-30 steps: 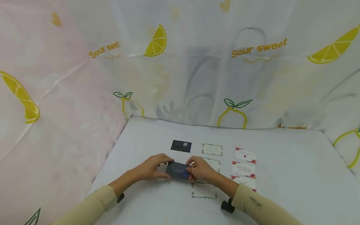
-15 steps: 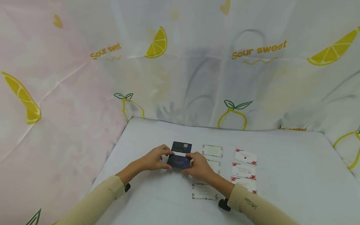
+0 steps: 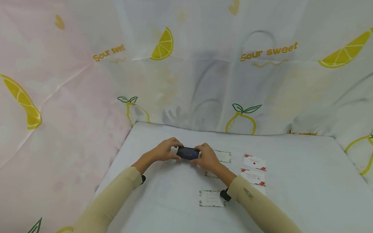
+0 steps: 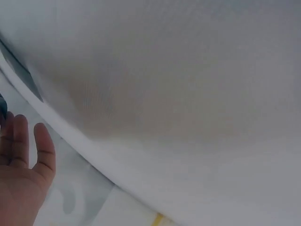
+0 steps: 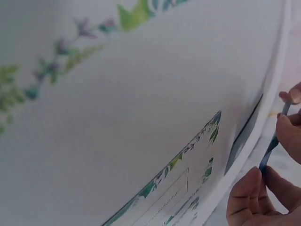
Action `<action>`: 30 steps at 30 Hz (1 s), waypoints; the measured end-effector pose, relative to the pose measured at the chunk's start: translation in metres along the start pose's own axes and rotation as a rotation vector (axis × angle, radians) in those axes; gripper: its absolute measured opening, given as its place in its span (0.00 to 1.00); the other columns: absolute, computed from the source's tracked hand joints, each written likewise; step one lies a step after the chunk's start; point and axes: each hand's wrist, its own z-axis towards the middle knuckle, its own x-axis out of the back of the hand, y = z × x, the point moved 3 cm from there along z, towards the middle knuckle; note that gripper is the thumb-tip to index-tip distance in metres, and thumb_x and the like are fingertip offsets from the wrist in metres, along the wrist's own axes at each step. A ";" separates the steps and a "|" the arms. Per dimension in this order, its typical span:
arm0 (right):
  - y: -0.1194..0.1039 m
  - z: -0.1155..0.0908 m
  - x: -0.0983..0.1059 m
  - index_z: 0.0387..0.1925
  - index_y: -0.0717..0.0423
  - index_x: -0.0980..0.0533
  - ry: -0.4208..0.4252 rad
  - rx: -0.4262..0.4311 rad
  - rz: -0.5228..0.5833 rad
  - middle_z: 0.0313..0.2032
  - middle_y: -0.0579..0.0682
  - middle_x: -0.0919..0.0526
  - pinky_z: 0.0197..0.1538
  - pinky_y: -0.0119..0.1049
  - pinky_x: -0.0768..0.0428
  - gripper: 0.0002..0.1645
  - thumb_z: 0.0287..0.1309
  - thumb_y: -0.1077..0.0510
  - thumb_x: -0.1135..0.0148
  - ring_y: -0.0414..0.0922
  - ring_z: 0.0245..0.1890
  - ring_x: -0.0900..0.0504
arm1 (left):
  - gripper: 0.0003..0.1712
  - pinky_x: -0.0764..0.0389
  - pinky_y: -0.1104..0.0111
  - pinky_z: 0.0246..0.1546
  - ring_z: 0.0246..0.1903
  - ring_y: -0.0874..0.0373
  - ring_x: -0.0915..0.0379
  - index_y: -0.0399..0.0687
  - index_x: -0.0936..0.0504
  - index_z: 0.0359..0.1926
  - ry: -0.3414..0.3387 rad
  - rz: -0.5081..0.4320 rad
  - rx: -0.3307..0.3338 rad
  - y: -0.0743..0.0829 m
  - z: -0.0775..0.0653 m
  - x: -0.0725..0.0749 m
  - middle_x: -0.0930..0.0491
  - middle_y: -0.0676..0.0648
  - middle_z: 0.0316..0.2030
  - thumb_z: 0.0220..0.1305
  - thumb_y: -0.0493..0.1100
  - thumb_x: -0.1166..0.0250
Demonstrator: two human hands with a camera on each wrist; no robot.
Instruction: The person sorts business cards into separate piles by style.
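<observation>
In the head view both hands hold a dark blue business card (image 3: pixel 187 153) by its short ends. My left hand (image 3: pixel 165 150) pinches the left end between thumb and fingers, and my right hand (image 3: pixel 208 157) pinches the right end. The card bows slightly and covers the spot where another dark card lies. That lower card (image 5: pixel 242 136) shows flat on the table in the right wrist view, apart from the held card (image 5: pixel 272 146). Only part of my left hand (image 4: pixel 21 174) shows in the left wrist view, its fingers at the frame's edge.
Right of the hands lie white cards with leafy borders, one near the front (image 3: pixel 212 198) and one at the back (image 3: pixel 224 156). Farther right is a column of red-flowered cards (image 3: pixel 253 177), partly behind the right arm. A lemon-print curtain (image 3: pixel 195 78) closes off the table's (image 3: pixel 298 173) far side.
Both hands have moved the dark card away from the body, from in front of the other dark card to over it. My right fingers shifted their hold on its end along the way.
</observation>
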 end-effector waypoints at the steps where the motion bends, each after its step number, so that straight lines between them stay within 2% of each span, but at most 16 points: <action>1: 0.000 0.003 0.000 0.55 0.61 0.21 -0.007 -0.012 -0.008 0.49 0.57 0.22 0.50 0.43 0.22 0.33 0.48 0.52 0.22 0.47 0.41 0.22 | 0.27 0.22 0.56 0.50 0.49 0.49 0.25 0.40 0.19 0.56 -0.004 -0.002 0.004 -0.002 0.003 0.000 0.22 0.42 0.51 0.56 0.43 0.25; 8: 0.003 0.020 -0.003 0.57 0.61 0.22 -0.032 -0.070 -0.055 0.53 0.59 0.23 0.59 0.47 0.24 0.33 0.49 0.53 0.24 0.53 0.53 0.22 | 0.27 0.24 0.56 0.54 0.50 0.48 0.25 0.39 0.20 0.56 -0.053 0.026 0.075 -0.010 0.017 0.000 0.22 0.41 0.52 0.56 0.43 0.25; 12: 0.005 0.027 -0.007 0.56 0.63 0.22 -0.019 -0.095 -0.048 0.52 0.60 0.23 0.58 0.47 0.23 0.33 0.50 0.54 0.24 0.53 0.51 0.22 | 0.28 0.24 0.55 0.54 0.50 0.48 0.25 0.39 0.20 0.56 -0.059 0.052 0.133 -0.015 0.025 -0.002 0.23 0.41 0.52 0.55 0.42 0.25; 17: 0.008 0.032 -0.015 0.54 0.62 0.21 -0.048 -0.167 -0.096 0.49 0.60 0.24 0.52 0.46 0.22 0.30 0.50 0.54 0.24 0.51 0.46 0.22 | 0.28 0.25 0.57 0.52 0.49 0.51 0.27 0.41 0.19 0.56 -0.088 0.058 0.199 -0.020 0.031 -0.009 0.23 0.43 0.52 0.54 0.42 0.24; 20: 0.009 0.033 -0.018 0.52 0.63 0.20 -0.054 -0.195 -0.113 0.48 0.59 0.24 0.50 0.46 0.21 0.29 0.48 0.54 0.23 0.50 0.44 0.23 | 0.29 0.25 0.58 0.52 0.48 0.52 0.27 0.40 0.19 0.56 -0.101 0.070 0.209 -0.023 0.033 -0.013 0.22 0.43 0.51 0.53 0.43 0.24; 30: 0.012 0.031 -0.017 0.54 0.63 0.21 -0.059 -0.187 -0.097 0.49 0.59 0.25 0.51 0.46 0.22 0.34 0.45 0.53 0.21 0.50 0.45 0.24 | 0.29 0.26 0.56 0.56 0.50 0.50 0.27 0.39 0.18 0.55 -0.111 0.063 0.218 -0.025 0.033 -0.014 0.22 0.42 0.51 0.50 0.42 0.22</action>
